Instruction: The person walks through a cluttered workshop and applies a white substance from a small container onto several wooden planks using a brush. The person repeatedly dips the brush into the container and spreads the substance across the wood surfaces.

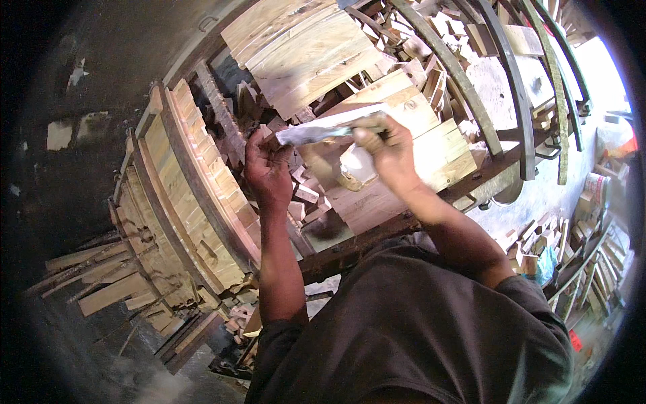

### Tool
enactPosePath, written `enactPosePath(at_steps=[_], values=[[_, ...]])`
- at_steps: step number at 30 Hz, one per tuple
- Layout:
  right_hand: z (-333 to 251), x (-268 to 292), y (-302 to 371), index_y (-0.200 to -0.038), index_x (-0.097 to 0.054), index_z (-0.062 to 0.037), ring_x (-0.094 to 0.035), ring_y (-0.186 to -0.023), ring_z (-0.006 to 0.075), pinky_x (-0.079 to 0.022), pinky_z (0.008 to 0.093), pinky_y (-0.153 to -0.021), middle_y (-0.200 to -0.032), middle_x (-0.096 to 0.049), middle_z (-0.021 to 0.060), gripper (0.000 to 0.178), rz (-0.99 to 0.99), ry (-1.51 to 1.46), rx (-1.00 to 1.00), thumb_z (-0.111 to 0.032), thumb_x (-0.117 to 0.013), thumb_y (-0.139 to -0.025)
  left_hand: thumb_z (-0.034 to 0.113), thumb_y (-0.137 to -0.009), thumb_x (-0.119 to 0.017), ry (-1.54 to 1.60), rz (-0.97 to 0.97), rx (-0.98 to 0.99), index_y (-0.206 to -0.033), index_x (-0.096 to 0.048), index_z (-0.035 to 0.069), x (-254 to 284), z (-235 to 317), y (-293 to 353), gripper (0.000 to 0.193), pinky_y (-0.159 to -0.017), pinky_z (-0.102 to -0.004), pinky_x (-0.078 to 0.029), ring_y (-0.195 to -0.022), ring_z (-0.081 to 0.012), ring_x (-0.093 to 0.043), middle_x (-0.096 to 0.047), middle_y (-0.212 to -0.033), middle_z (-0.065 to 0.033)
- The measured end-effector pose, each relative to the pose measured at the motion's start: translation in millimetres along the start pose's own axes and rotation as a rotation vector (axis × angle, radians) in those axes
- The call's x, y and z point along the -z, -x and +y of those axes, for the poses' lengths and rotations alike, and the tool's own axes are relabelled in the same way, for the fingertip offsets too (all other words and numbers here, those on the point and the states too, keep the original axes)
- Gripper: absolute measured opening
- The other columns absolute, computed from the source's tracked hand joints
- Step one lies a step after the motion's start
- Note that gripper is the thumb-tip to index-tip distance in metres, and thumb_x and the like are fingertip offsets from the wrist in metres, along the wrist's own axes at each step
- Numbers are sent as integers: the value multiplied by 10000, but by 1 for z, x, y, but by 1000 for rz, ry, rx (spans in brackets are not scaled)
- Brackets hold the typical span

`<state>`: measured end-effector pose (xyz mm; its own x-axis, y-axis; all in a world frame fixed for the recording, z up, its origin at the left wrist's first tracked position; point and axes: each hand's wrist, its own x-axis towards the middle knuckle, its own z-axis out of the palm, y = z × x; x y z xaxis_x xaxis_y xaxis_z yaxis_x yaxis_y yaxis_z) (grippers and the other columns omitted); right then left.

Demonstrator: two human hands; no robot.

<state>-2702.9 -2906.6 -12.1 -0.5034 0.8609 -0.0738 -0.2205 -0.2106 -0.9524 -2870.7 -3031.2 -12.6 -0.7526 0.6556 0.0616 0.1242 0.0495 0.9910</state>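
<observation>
A short wooden strip [330, 126], its face smeared with something whitish like wet glue, is held up across the bench. My left hand [270, 168] is closed around its left end. At its right end my right hand [390, 151] has its fingers curled on the strip; whether they also hold a small tool is hidden. Just below the right hand stands a cut-open container [359, 163] with white stuff in it. It rests on a pale wooden panel [377, 209] made of joined strips.
Another joined panel [303, 54] lies beyond my hands. Wood offcuts [431, 40] fill the bench frame. Panels stand in a clamp rack [195, 182] on the left. Dark curved bars [511, 87] cross the right side. More scraps [538, 242] lie on the floor to the right.
</observation>
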Motion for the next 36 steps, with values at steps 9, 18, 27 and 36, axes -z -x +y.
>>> enactPosePath(at_steps=[9,18,27,36], values=[[83,108,-45,-864,-692,-29,-642,-638,216,-506,328,-633,-748,-688,123,75,355,710,90,-103,-707,-859,-22,-878,-668,-196,3,63,-1208,-559,-31,7,3,-1,348,-916,-310,-510,-1049,-180,-631,-676,-1130,-123],[2,22,4,-901,-673,-68,-674,-738,273,-533,349,-654,-835,-662,117,80,101,630,255,-50,-714,-835,8,-884,-677,-220,-10,56,-1209,-566,-41,11,-5,0,346,-903,-334,-513,-1024,-212,-635,-658,-1140,-138],[100,128,-75,-819,-649,10,-549,-495,124,-439,287,-435,-661,-633,73,208,436,335,-437,-170,-690,-915,32,-896,-664,-249,15,60,-1225,-546,-75,18,-19,-9,365,-870,-324,-542,-960,-227,-675,-668,-1097,-158],[103,173,-91,-857,-689,-1,-557,-521,137,-436,296,-475,-642,-625,48,237,584,588,-284,-233,-708,-906,12,-900,-641,-230,41,95,-1249,-518,-92,20,-18,-12,385,-876,-337,-557,-969,-248,-675,-644,-1134,-185]])
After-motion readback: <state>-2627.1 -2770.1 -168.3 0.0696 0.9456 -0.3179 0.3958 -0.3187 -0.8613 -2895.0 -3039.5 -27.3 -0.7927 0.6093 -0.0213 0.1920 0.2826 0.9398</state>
